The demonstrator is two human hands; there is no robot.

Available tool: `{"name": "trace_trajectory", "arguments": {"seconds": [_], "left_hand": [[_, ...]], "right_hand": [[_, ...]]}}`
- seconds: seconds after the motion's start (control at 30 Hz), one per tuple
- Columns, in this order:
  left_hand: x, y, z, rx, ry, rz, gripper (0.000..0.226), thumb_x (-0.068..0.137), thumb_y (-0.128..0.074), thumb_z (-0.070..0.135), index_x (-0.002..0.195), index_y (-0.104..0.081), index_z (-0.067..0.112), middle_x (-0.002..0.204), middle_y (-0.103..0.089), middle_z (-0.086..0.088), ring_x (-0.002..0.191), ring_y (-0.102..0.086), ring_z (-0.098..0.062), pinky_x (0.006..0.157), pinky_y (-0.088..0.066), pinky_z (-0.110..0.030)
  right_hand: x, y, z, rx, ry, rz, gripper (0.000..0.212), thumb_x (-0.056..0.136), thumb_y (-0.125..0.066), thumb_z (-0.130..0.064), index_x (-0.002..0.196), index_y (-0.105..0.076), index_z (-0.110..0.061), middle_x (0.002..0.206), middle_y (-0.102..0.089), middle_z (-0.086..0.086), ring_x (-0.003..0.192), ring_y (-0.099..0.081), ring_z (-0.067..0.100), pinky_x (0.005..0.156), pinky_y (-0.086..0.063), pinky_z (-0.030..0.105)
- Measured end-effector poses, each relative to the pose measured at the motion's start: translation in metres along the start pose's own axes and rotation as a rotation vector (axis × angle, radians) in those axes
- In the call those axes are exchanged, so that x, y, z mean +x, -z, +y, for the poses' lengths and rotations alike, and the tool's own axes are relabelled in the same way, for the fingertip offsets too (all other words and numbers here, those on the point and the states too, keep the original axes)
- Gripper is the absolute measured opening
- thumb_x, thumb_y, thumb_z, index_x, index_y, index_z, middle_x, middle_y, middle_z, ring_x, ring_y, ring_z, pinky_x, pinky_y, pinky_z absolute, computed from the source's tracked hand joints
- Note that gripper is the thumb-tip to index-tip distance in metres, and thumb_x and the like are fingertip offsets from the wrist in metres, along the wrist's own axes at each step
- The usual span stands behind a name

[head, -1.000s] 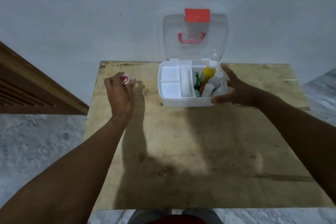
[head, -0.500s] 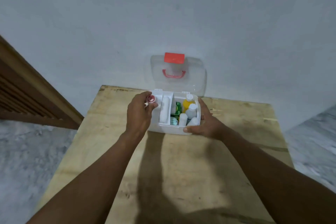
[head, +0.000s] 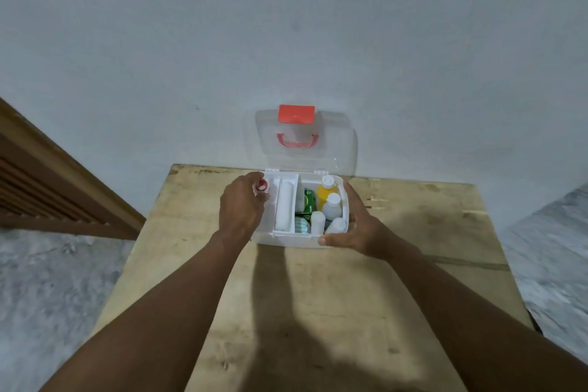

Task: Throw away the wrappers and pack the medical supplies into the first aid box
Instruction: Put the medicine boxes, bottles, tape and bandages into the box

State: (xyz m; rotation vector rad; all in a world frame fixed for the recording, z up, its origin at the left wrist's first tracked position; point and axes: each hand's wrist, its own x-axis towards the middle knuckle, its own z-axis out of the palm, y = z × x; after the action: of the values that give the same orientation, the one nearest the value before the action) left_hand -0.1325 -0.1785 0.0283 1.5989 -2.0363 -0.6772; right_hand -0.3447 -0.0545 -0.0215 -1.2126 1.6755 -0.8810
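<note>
First aid box (head: 286,240), lid (head: 305,153) raised, at the table's (head: 318,296) far edge; contains bandage roll (head: 284,207), green packet (head: 308,204), bottles (head: 332,206). Left hand (head: 240,208) pinches a small red-and-white roll (head: 261,185) above the box's left compartments. Right hand (head: 359,226), fingers fairly straight, rests against the box's right wall, thumb on the front.

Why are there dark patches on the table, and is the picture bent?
Head view: the patches are shadows of the arms on the wooden table; the wide lens splays the table's edges; the first aid box is sharp, the floor at right smeared.
</note>
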Motion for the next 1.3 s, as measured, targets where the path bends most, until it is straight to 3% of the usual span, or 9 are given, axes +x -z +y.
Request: {"name": "trace_trajectory", "arguments": {"seconds": [0.2, 0.37, 0.47, 0.67, 0.8, 0.97, 1.13, 1.2, 1.3], "left_hand": [[0.011, -0.009, -0.002, 0.092, -0.041, -0.033, 0.027, 0.086, -0.067, 0.016, 0.113, -0.068, 0.022, 0.116, -0.063, -0.004, 0.101, -0.061, -0.028, 0.075, -0.039, -0.026], [0.020, -0.011, 0.003, 0.138, -0.010, -0.066, 0.021, 0.084, -0.063, 0.019, 0.103, -0.069, 0.025, 0.103, -0.067, 0.001, 0.090, -0.062, -0.026, 0.067, -0.041, -0.028], [0.022, -0.014, 0.001, 0.172, -0.029, -0.075, 0.019, 0.083, -0.063, 0.019, 0.101, -0.068, 0.024, 0.100, -0.069, 0.002, 0.087, -0.062, -0.025, 0.066, -0.043, -0.030], [0.016, -0.013, -0.002, 0.121, -0.060, -0.060, 0.042, 0.086, -0.067, 0.016, 0.127, -0.058, 0.016, 0.120, -0.059, -0.010, 0.104, -0.060, -0.032, 0.078, -0.043, -0.032], [0.003, -0.005, -0.008, -0.024, -0.137, -0.016, 0.038, 0.094, -0.060, 0.018, 0.132, -0.055, 0.014, 0.126, -0.058, -0.012, 0.106, -0.059, -0.028, 0.083, -0.037, -0.025], [-0.014, 0.002, -0.006, 0.021, -0.104, -0.034, 0.032, 0.102, -0.042, 0.040, 0.117, -0.058, 0.018, 0.088, -0.069, -0.004, 0.086, -0.064, -0.026, 0.071, -0.040, -0.030], [-0.024, 0.008, -0.006, -0.182, -0.139, -0.100, 0.038, 0.102, -0.035, 0.022, 0.138, -0.040, 0.011, 0.126, -0.054, -0.007, 0.108, -0.054, -0.019, 0.089, -0.044, -0.032], [-0.030, 0.007, -0.007, -0.205, -0.189, -0.135, 0.043, 0.100, -0.044, 0.015, 0.142, -0.035, 0.013, 0.125, -0.054, -0.003, 0.108, -0.055, -0.018, 0.099, -0.043, -0.035], [-0.037, 0.001, -0.014, -0.093, -0.220, -0.074, 0.069, 0.089, -0.067, 0.020, 0.147, -0.029, 0.023, 0.121, -0.061, 0.004, 0.113, -0.055, -0.016, 0.115, -0.021, -0.053]], "right_hand": [[0.005, -0.001, 0.005, -0.028, -0.003, 0.025, 0.132, 0.049, -0.098, -0.042, 0.152, -0.016, -0.047, 0.153, -0.037, -0.017, 0.141, -0.043, 0.010, 0.113, -0.042, 0.047], [0.007, 0.002, 0.009, -0.006, -0.047, -0.007, 0.136, 0.049, -0.098, -0.046, 0.151, -0.009, -0.054, 0.151, -0.041, -0.022, 0.132, -0.053, 0.009, 0.108, -0.047, 0.045], [0.004, 0.002, 0.006, 0.004, -0.032, -0.033, 0.129, 0.058, -0.097, -0.032, 0.151, -0.011, -0.053, 0.146, -0.045, -0.026, 0.129, -0.054, 0.004, 0.108, -0.048, 0.041], [0.007, 0.004, 0.002, 0.004, -0.004, -0.040, 0.126, 0.059, -0.097, -0.028, 0.152, -0.014, -0.049, 0.149, -0.043, -0.021, 0.134, -0.051, 0.006, 0.110, -0.046, 0.044], [0.010, 0.004, 0.002, 0.002, -0.004, -0.027, 0.129, 0.054, -0.098, -0.031, 0.152, -0.016, -0.046, 0.151, -0.041, -0.015, 0.137, -0.048, 0.010, 0.110, -0.045, 0.048], [0.009, 0.003, 0.002, -0.003, -0.011, -0.042, 0.127, 0.054, -0.098, -0.036, 0.153, -0.018, -0.043, 0.150, -0.043, -0.014, 0.137, -0.049, 0.013, 0.109, -0.046, 0.048], [0.010, 0.003, 0.007, -0.014, -0.028, -0.048, 0.138, 0.051, -0.098, -0.048, 0.155, -0.008, -0.042, 0.155, -0.035, -0.014, 0.138, -0.047, 0.016, 0.108, -0.047, 0.049], [0.007, 0.003, 0.004, -0.014, -0.016, -0.048, 0.135, 0.053, -0.098, -0.046, 0.154, -0.009, -0.043, 0.154, -0.037, -0.015, 0.138, -0.048, 0.015, 0.108, -0.047, 0.048], [0.005, 0.004, 0.001, -0.004, 0.017, -0.065, 0.124, 0.059, -0.096, -0.037, 0.152, -0.015, -0.043, 0.149, -0.042, -0.015, 0.134, -0.051, 0.012, 0.108, -0.048, 0.045]]}}
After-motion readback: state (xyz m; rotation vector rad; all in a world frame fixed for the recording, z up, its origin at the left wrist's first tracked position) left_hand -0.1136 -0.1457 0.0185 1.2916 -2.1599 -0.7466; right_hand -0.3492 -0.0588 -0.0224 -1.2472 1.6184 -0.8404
